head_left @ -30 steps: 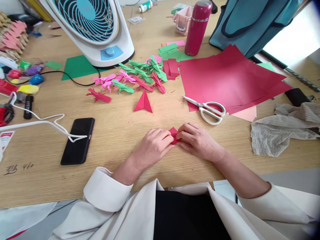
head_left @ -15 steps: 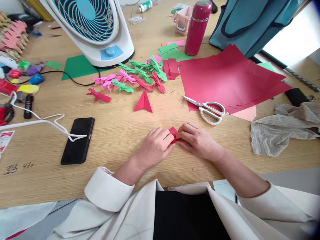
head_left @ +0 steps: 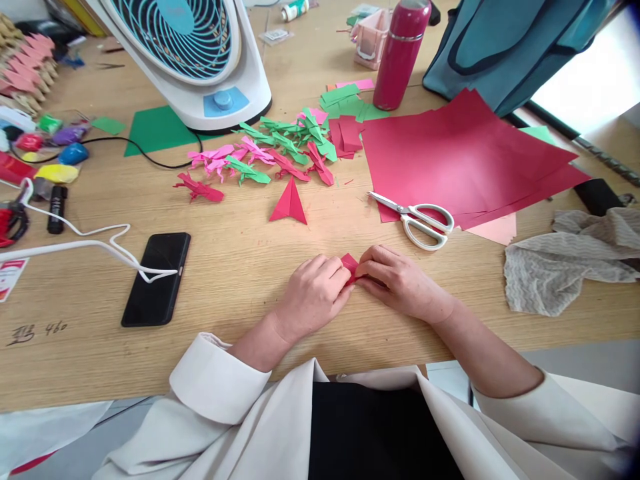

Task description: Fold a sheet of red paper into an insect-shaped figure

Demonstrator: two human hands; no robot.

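Note:
A small piece of red paper (head_left: 349, 264) is between my hands near the table's front, partly hidden by my fingers. My left hand (head_left: 314, 293) is closed on its left side. On its right side, my right hand (head_left: 400, 280) pinches the paper's edge. Beyond them lies a folded red paper triangle (head_left: 289, 202) with a notched base. Farther back is a group of folded paper figures in green (head_left: 249, 171), pink (head_left: 213, 159) and red (head_left: 199, 187).
White-handled scissors (head_left: 425, 223) lie right of centre, touching large red sheets (head_left: 450, 153). A phone (head_left: 157, 280) with a white cable is on the left. A fan (head_left: 235, 100), a red flask (head_left: 401, 57) and a blue bag (head_left: 495, 53) stand behind; a cloth (head_left: 550, 273) lies right.
The view has shifted slightly. My fingers have moved a little on the small red paper, and less of its right part shows. Both hands remain on it.

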